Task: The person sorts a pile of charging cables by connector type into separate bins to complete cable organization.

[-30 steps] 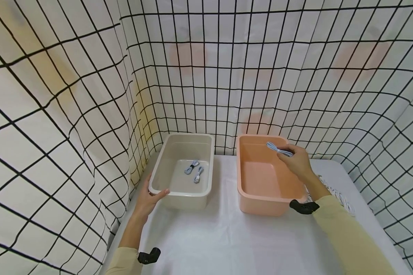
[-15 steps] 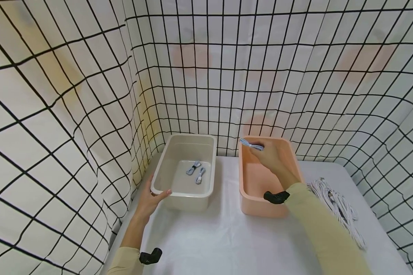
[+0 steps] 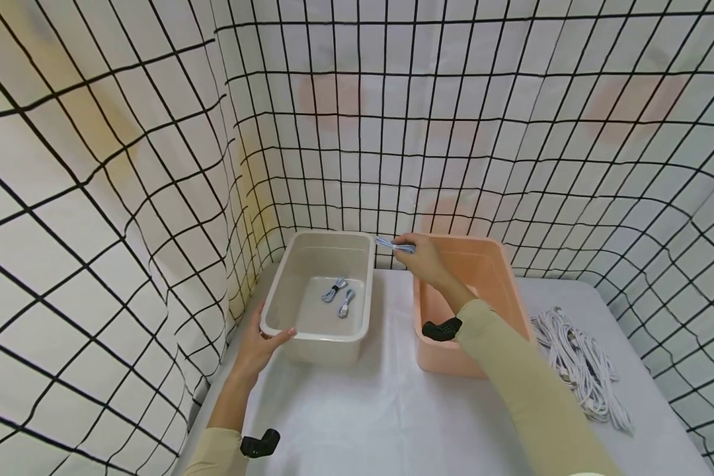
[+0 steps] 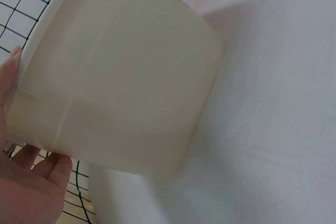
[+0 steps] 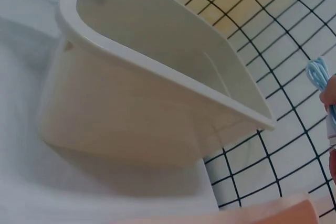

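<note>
My right hand (image 3: 422,258) pinches a bundled light-blue cable (image 3: 387,244) above the gap between the two bins. In the right wrist view the looped cable (image 5: 318,74) shows at the right edge, beside the fingertips. My left hand (image 3: 259,345) grips the near left corner of the cream bin (image 3: 327,337), thumb over the rim. The left wrist view shows its fingers (image 4: 55,170) under that rim. Inside the cream bin lie two more bundled cables, one with a dark tie (image 3: 334,289) and a smaller one (image 3: 346,303).
An orange bin (image 3: 452,357) stands right of the cream one, partly covered by my right forearm. A heap of white cables (image 3: 583,370) lies on the white-covered table (image 3: 357,423) at the right. Black wire mesh (image 3: 393,132) rises behind and at both sides.
My right hand has carried the light-blue cable leftward from over the orange bin to near the cream bin's right rim. The left hand keeps its grip on the corner.
</note>
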Available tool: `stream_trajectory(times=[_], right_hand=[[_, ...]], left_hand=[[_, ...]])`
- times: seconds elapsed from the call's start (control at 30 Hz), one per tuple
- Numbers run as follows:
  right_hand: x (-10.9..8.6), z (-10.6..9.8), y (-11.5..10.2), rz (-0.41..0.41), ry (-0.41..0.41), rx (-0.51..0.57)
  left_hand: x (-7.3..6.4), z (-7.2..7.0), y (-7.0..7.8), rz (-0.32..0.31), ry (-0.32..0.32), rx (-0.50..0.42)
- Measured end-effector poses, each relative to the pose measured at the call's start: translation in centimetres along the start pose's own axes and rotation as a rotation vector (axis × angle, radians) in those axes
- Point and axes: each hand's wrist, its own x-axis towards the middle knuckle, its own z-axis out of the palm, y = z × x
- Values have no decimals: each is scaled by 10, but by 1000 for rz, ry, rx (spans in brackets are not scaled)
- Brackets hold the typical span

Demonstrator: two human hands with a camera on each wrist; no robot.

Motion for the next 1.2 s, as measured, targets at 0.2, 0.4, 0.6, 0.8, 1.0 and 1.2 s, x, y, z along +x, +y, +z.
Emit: stream_trajectory(times=[0.2, 0.4, 0.6, 0.8, 1.0, 1.2], right_hand=[[16, 22, -10, 2, -36, -6], [34, 44, -19, -27, -50, -47], [54, 62, -36, -82, -67, -101], [59, 67, -42, -78, -78, -171], [51, 63, -37, -76, -89, -171], [48, 56, -37, -92, -81, -160]], left_hand=[[-2, 0, 3, -13, -2, -18], [-8, 5, 23, -31, -13, -30], [-13, 5, 31, -25, -12, -18], [-4, 3, 9, -33, -8, -22], [-2, -1, 0, -28, 8, -1], [-1, -2, 1, -19, -4, -2]])
